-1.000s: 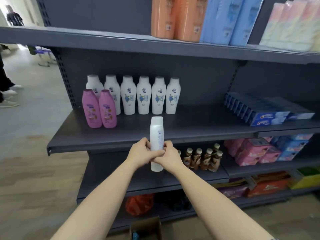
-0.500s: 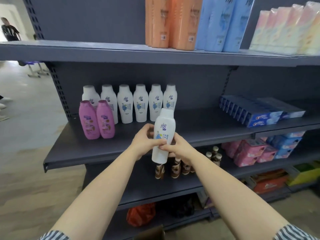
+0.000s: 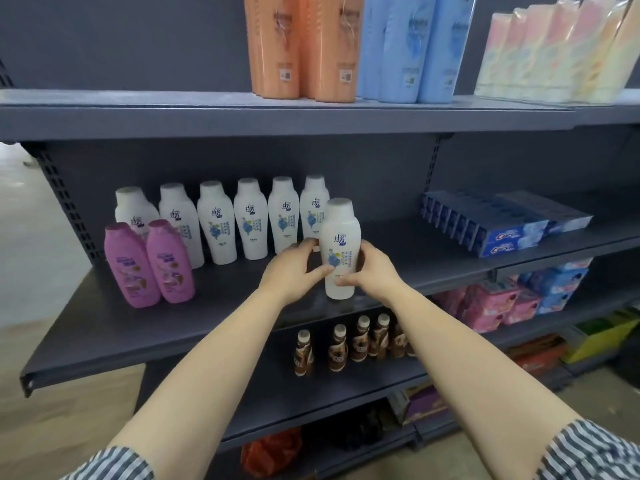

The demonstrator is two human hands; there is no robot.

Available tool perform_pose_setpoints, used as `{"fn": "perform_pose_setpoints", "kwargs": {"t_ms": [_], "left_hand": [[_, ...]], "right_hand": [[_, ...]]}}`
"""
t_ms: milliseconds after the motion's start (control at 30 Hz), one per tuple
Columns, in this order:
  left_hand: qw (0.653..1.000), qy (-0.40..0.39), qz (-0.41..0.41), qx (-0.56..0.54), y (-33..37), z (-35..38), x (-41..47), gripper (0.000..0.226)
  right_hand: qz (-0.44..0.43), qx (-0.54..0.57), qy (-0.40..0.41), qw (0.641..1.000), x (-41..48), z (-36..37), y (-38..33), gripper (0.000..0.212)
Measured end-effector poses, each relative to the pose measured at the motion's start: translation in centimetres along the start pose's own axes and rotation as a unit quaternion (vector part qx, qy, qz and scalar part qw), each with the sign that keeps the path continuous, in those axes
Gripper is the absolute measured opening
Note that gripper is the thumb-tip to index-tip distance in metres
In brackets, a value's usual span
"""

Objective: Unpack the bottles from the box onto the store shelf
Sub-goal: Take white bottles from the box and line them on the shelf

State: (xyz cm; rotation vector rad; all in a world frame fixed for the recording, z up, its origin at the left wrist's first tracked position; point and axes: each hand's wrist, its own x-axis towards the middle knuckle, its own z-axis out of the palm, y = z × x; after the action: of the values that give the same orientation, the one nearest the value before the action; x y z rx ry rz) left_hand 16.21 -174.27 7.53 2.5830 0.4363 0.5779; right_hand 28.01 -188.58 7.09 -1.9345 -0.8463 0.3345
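Both my hands clasp one white bottle (image 3: 338,249), upright, its base on the dark shelf (image 3: 104,327). My left hand (image 3: 294,268) wraps its left side, my right hand (image 3: 372,268) its right; each grip is closed on the bottle. Just behind and left of the bottle stands a row of six white bottles (image 3: 249,220). Further left of the bottle stand two pink bottles (image 3: 149,261), nearer the shelf's front.
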Motion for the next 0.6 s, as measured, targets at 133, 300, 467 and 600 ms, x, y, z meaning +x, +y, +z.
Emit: {"fn": "perform_pose_setpoints", "kwargs": {"t_ms": [133,300,467,600], "left_hand": [[0.994,-0.044,0.010,0.096,-0.8,2.1,2.1,0.055],[0.986,-0.088,0.028,0.141,-0.4,4.6,4.8,0.056],[0.985,-0.107,0.000,0.136,0.2,6.3,7.8,0.063],[0.988,-0.114,-0.024,0.099,0.6,7.4,8.8,0.067]], "right_hand": [[0.022,-0.009,0.011,1.000,2.5,-1.4,1.9,0.066],[0.029,0.012,0.004,1.000,6.4,-2.6,3.7,0.067],[0.030,0.031,-0.004,0.999,10.2,-3.5,5.3,0.065],[0.019,0.020,-0.003,1.000,12.5,-3.8,6.3,0.063]]}}
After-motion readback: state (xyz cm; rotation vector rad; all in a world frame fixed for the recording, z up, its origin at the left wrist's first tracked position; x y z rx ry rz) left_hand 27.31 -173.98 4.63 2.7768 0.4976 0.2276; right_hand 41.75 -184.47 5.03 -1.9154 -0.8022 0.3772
